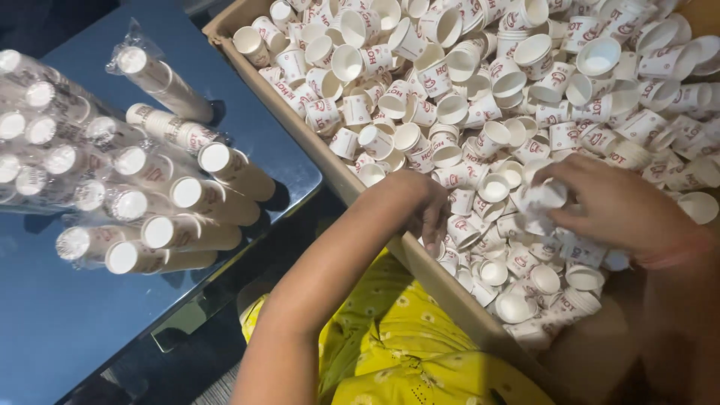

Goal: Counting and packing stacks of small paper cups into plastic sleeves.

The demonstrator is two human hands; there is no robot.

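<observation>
A large brown cardboard box [352, 187] is filled with a loose heap of small white paper cups with red print [480, 97], lying at every angle, some mouth up, some on their sides. Both hands are inside the box near its near edge. The left hand [420, 206] reaches over the cardboard wall and dips down among the cups, fingers curled and partly buried, so I cannot tell whether its grip has closed on anything. The right hand [615, 206] lies over the heap further right, its grip narrow around a short nested stack of the same white cups [541, 201], pinched between thumb and fingers and blurred. Just left of the box stands a dark blue glossy tabletop [67, 322], and on it lies a pile of long sleeves of stacked paper cups wrapped in clear plastic [150, 202], their white round ends turned toward the camera, well apart from both hands. Below the arms, yellow flower-printed clothing [405, 352] covers the person's lap.
</observation>
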